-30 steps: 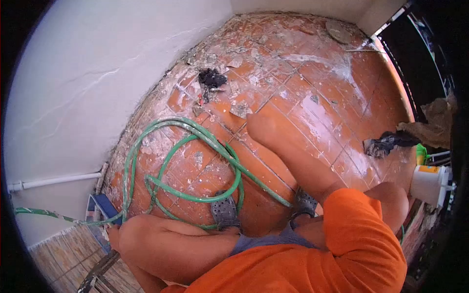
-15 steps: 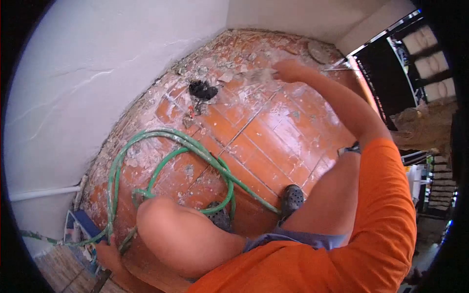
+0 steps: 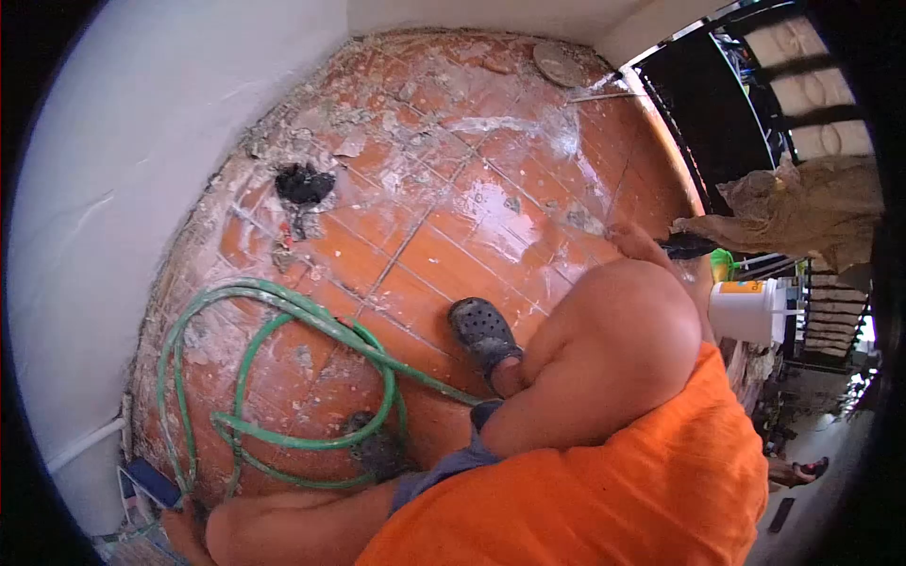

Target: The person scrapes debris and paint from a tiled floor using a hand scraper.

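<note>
My left hand [image 3: 184, 530] is low at the left edge, beside my left knee. Its fingers close round the green hose [image 3: 269, 294], though the knee and the dim light hide part of the grip. The hose lies in loose loops over the dirty orange tiles [image 3: 425, 274]. My right hand [image 3: 638, 243] is just beyond my raised right knee, which covers much of it; how its fingers are held does not show clearly. A whitish streak [image 3: 495, 124] and a pale powdery patch [image 3: 564, 140] mark the floor ahead of it.
A black crumpled item [image 3: 304, 185] lies near the left wall. A round lid-like disc [image 3: 559, 64] sits in the far corner. On the right are a brown cloth [image 3: 802, 212] and a white bucket [image 3: 746, 309]. A blue-topped object [image 3: 153, 481] stands by my left hand.
My right arm has drawn back from over the far tiles to beside my right knee. A pale streak shows on the floor where that hand was. My view has shifted right.
</note>
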`<state>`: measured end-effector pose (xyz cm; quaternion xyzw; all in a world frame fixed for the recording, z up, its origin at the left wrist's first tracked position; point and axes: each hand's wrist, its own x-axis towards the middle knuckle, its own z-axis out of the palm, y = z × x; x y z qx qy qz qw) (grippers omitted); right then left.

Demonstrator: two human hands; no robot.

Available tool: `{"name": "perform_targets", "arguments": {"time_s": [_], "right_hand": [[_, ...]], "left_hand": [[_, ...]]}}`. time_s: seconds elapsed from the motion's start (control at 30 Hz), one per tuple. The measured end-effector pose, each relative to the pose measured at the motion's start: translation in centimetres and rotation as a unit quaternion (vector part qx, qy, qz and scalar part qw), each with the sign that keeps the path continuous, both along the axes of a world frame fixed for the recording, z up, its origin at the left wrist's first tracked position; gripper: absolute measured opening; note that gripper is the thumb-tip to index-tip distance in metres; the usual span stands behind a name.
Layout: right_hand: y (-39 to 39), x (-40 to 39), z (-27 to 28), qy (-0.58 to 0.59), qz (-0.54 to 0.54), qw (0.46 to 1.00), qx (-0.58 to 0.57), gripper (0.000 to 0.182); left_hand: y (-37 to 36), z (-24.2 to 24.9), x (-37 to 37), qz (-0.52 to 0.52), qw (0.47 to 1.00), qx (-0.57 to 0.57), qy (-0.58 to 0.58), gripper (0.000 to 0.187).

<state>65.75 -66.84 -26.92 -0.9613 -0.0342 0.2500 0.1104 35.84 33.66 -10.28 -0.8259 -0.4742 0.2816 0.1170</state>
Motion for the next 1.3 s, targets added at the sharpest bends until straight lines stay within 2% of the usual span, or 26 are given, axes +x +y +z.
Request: {"name": "perform_targets", "arguments": {"time_s": [0.03,0.07,0.1,0.17,0.2,0.23,0.3,0.33,0.37,0.4,0.43,0.47,0.5,0.53,0.57,0.6,0.7,0.77,0.83,0.93,1.03,1.07,1.1,1.17,1.23,1.3], "right_hand": [[0.9,-1.5,0.9,0.044,-0.15,0.988,-0.002,0.035],[0.8,-2.0,1.1,0.049,-0.148,0.988,0.0,0.035],[0.7,-2.1,0.9,0.102,-0.195,0.975,0.005,0.035],[0.8,0.4,-0.2,0.161,-0.229,0.96,0.01,0.034],[1.5,1.9,-0.9,0.105,-0.158,0.981,0.03,0.034],[2.7,3.7,-1.8,0.046,-0.086,0.994,0.054,0.034],[9.7,8.7,-1.2,0.021,-0.007,0.995,0.098,0.029],[15.2,10.9,0.8,0.028,0.054,0.997,-0.037,0.036],[17.6,12.8,-1.8,0.05,0.069,0.991,0.102,0.04],[22.3,14.5,-2.4,0.029,0.126,0.991,0.038,0.04],[26.8,15.9,-5.1,-0.028,0.151,0.987,0.046,0.033],[31.7,17.5,-4.4,-0.027,0.149,0.987,0.057,0.027],[35.5,19.2,-3.4,-0.03,0.183,0.982,0.029,0.026],[37.6,19.7,-2.1,-0.025,0.213,0.977,0.003,0.025],[37.2,19.6,-0.2,-0.014,0.212,0.977,0.012,0.025],[35.7,19.9,2.2,-0.021,0.201,0.979,0.034,0.025],[26.8,19.9,5.0,-0.052,0.109,0.992,0.032,0.03],[19.1,18.1,5.6,-0.046,0.037,0.998,-0.033,0.029],[10.4,15.9,4.1,-0.016,0.013,0.997,-0.076,0.027],[6.7,13.3,4.0,0.034,-0.051,0.99,-0.128,0.027],[7.2,13.3,-1.6,-0.007,-0.024,1.0,0.013,0.031],[10.0,14.2,-3.7,-0.014,-0.003,0.999,0.046,0.033],[16.3,15.5,-0.5,-0.003,0.022,1.0,-0.01,0.037],[23.7,18.6,-5.0,-0.067,0.125,0.987,0.076,0.031],[32.8,20.6,-5.3,-0.045,0.162,0.985,0.042,0.024],[38.3,19.6,-1.0,-0.018,0.237,0.971,0.017,0.023]], "left_hand": [[0.6,-0.1,-0.1,-0.02,0.999,-0.031,-0.03,0.051],[3.8,-2.3,-3.1,-0.099,0.991,0.064,-0.063,0.054],[2.7,-0.9,-1.7,-0.096,0.991,0.068,-0.057,0.054],[1.0,2.2,1.0,0.016,0.995,-0.087,0.037,0.055],[3.7,1.3,-0.7,-0.099,0.987,-0.11,0.061,0.057],[5.8,0.5,-3.1,-0.089,0.989,-0.103,0.066,0.057],[3.5,1.9,-1.7,-0.058,0.989,-0.126,-0.041,0.041],[7.4,-0.4,-5.3,-0.075,0.988,-0.099,-0.091,0.043],[8.9,-0.7,-5.7,-0.076,0.989,-0.091,-0.086,0.043],[9.7,-1.0,-5.9,-0.097,0.991,-0.087,0.018,0.046],[9.7,-0.9,-5.7,-0.116,0.982,-0.083,0.12,0.05],[8.4,-0.3,-4.6,-0.115,0.977,-0.157,0.09,0.051],[6.4,-0.1,-3.1,-0.114,0.977,-0.153,0.092,0.051],[4.0,1.1,-1.2,-0.033,0.988,-0.126,0.087,0.051],[2.9,2.4,-0.5,0.05,0.991,-0.096,0.082,0.053],[8.1,0.9,-4.5,-0.109,0.974,-0.079,0.183,0.057],[6.1,1.4,-4.1,-0.04,0.987,-0.111,0.113,0.061],[1.4,2.5,-1.6,-0.079,0.987,-0.094,0.102,0.061],[0.9,1.8,-1.5,-0.119,0.986,-0.073,0.093,0.062],[7.0,0.3,-6.5,-0.069,0.991,-0.103,0.044,0.062],[10.0,-0.9,-8.0,-0.166,0.98,-0.091,0.057,0.06],[8.7,0.1,-6.4,-0.149,0.975,-0.109,0.122,0.058],[5.5,1.3,-3.5,-0.131,0.966,-0.125,0.183,0.056],[3.0,2.4,-1.8,-0.077,0.981,-0.112,0.138,0.053],[2.6,1.9,-1.7,-0.032,0.99,-0.075,0.113,0.053],[5.4,0.4,-3.9,-0.074,0.981,-0.049,0.17,0.056]]}}
